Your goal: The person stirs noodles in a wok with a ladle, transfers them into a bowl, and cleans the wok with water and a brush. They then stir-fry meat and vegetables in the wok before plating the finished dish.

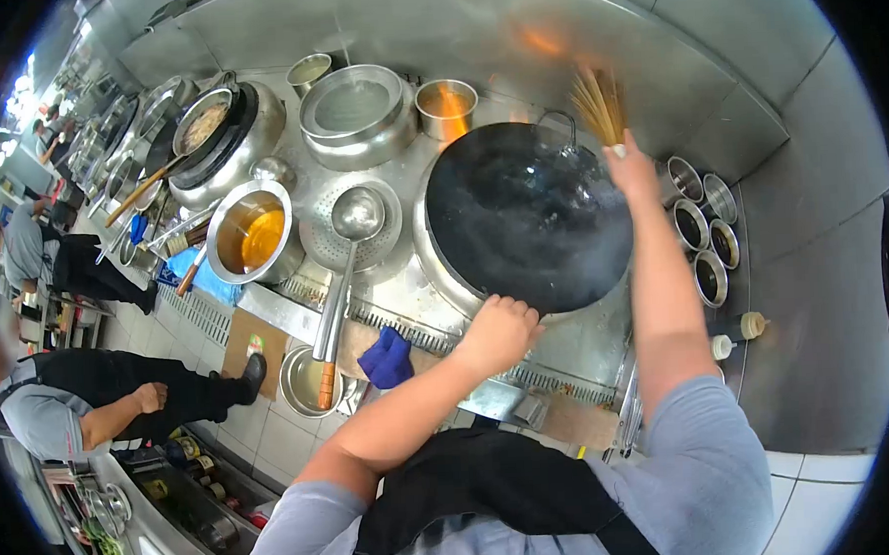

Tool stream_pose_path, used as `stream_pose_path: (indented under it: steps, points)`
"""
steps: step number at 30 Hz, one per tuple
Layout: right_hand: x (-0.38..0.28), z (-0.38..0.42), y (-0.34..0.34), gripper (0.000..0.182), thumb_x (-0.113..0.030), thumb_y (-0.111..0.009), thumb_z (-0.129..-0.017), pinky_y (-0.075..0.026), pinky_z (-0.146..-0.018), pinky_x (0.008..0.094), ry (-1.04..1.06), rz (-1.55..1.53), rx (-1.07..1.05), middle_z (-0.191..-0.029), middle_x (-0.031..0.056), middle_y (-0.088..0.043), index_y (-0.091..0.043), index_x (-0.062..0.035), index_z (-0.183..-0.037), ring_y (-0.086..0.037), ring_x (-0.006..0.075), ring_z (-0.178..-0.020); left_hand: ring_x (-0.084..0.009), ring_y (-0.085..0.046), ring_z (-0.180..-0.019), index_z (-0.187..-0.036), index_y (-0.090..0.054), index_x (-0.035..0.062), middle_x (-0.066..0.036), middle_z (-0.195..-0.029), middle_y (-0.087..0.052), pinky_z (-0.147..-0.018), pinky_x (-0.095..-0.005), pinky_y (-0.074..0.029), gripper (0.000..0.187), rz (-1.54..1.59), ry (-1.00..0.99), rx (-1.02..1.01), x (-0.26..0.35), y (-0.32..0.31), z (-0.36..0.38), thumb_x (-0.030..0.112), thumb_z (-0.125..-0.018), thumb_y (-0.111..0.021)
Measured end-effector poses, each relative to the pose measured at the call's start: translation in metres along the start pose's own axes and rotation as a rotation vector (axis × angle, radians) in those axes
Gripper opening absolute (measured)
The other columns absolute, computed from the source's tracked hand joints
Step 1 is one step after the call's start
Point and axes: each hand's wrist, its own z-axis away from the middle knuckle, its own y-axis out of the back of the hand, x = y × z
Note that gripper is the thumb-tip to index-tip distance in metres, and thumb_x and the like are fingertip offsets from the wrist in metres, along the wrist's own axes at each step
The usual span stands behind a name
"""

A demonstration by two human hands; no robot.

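Observation:
A large black wok [522,225] sits on the steel stove, steam rising off its wet, dark inside. At its near rim my left hand [501,333] is closed, fingers curled over the edge; the exact grip is partly hidden. My right hand [635,175] grips a bamboo wok brush [599,107] by its end, bristles pointing up and away above the wok's far right rim. Close by that rim, a metal loop handle [560,124] stands up, with water splashing under it.
Left of the wok are a ladle [358,214] on a perforated strainer [322,208], a pot of orange liquid [284,200] and a blue cloth [387,357]. Several metal cups [692,225] line the right side. A co-worker [82,392] stands at left.

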Motion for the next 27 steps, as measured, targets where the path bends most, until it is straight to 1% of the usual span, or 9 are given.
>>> stream_pose_path:
  steps: [4, 8, 11, 15, 21, 22, 24, 25, 27]
  points:
    - [-0.041, 0.087, -0.061, 0.051, -0.035, -0.063, -0.079, -0.051, -0.054, 0.039, 0.131, -0.254, -0.641, -0.094, 0.0173, -0.065, -0.053, -0.0125, -0.123, -0.062, 0.0262, -0.057, -0.0251, -0.059, -0.075, -0.075, -0.06, 0.008, -0.007, -0.075, -0.06, -0.07, -0.0384, -0.043, 0.02, -0.004, -0.031, -0.023, -0.008, 0.006, -0.002, 0.026, -0.085, -0.058]
    - [-0.029, 0.124, -0.011, 0.067, -0.047, -0.061, -0.083, -0.055, -0.055, 0.0378, 0.095, -0.248, -1.139, -0.097, 0.0103, -0.066, -0.035, -0.03, -0.143, -0.063, 0.0241, -0.065, -0.0252, -0.058, -0.076, -0.076, -0.06, 0.0076, -0.008, -0.076, -0.06, -0.071, -0.0385, -0.043, 0.02, 0.009, -0.011, -0.009, -0.006, 0.006, -0.001, 0.025, -0.084, -0.059]
    - [0.037, 0.021, -0.015, 0.049, -0.036, -0.058, -0.085, -0.053, -0.071, 0.0384, 0.244, 0.555, -0.412, -0.098, 0.0114, -0.069, -0.05, -0.0168, -0.129, -0.067, 0.0253, -0.082, -0.0258, -0.058, -0.075, -0.076, -0.06, 0.0072, -0.008, -0.074, -0.059, -0.071, -0.0388, -0.043, 0.02, 0.007, -0.01, 0.005, -0.004, -0.002, -0.002, 0.026, -0.085, -0.058]
    - [0.017, 0.007, -0.01, 0.05, -0.036, -0.051, -0.088, -0.051, -0.077, 0.0385, 0.004, 0.175, 0.015, -0.1, 0.0133, -0.068, -0.048, -0.0123, -0.132, -0.065, 0.0293, -0.096, -0.0271, -0.057, -0.076, -0.076, -0.061, 0.0068, -0.009, -0.075, -0.059, -0.074, -0.0394, -0.042, 0.02, 0.024, 0.021, 0.009, -0.003, 0.002, -0.002, 0.025, -0.085, -0.058]
    - [-0.028, 0.153, 0.004, 0.068, -0.039, -0.061, -0.084, -0.055, -0.047, 0.0355, 0.172, -0.235, -1.168, -0.106, 0.0143, -0.063, -0.033, -0.0248, -0.144, -0.065, 0.0229, -0.066, -0.028, -0.055, -0.093, -0.093, -0.061, 0.0039, -0.012, -0.095, -0.058, -0.08, -0.0397, -0.042, 0.018, 0.074, -0.035, 0.183, -0.004, 0.015, 0.009, 0.017, -0.081, -0.059]
    - [-0.011, 0.155, 0.027, 0.064, -0.044, -0.061, -0.085, -0.054, -0.047, 0.0309, 0.455, -0.12, -1.081, -0.114, 0.0129, -0.062, -0.038, -0.0258, -0.142, -0.063, 0.0252, -0.088, -0.0286, -0.055, -0.094, -0.1, -0.062, 0.0031, -0.012, -0.099, -0.057, -0.082, -0.0397, -0.042, 0.023, 0.082, -0.088, 0.382, -0.002, 0.021, 0.018, 0.013, -0.08, -0.06]
    - [0.002, 0.128, 0.092, 0.07, -0.046, -0.065, -0.079, -0.051, -0.085, 0.0404, 0.164, 0.204, -1.204, -0.13, 0.0125, -0.054, -0.041, -0.0235, -0.14, -0.052, 0.0266, -0.117, -0.0293, -0.054, -0.103, -0.114, -0.058, 0.001, -0.013, -0.11, -0.056, -0.092, -0.0406, -0.041, 0.037, 0.096, -0.091, 0.303, 0.003, 0.028, 0.028, 0.009, -0.077, -0.059]
    - [0.087, 0.068, 0.044, 0.064, -0.046, -0.065, -0.079, -0.05, -0.085, 0.0385, 0.49, 0.393, -1.008, -0.124, 0.0137, -0.059, -0.047, -0.0205, -0.135, -0.057, 0.0279, -0.111, -0.0292, -0.053, -0.107, -0.115, -0.057, -0.0003, -0.013, -0.114, -0.056, -0.095, -0.0413, -0.04, 0.039, 0.063, -0.085, 0.284, 0.007, 0.029, 0.027, 0.009, -0.078, -0.059]
    - [0.045, 0.037, 0.081, 0.056, -0.043, -0.06, -0.083, -0.051, -0.079, 0.0434, 0.254, 0.639, -0.406, -0.104, 0.0137, -0.067, -0.048, -0.0178, -0.131, -0.064, 0.0306, -0.094, -0.0298, -0.049, -0.118, -0.119, -0.054, -0.0038, -0.013, -0.122, -0.054, -0.103, -0.0435, -0.036, 0.043, 0.043, -0.039, 0.174, 0.011, 0.011, 0.032, 0.008, -0.078, -0.057]
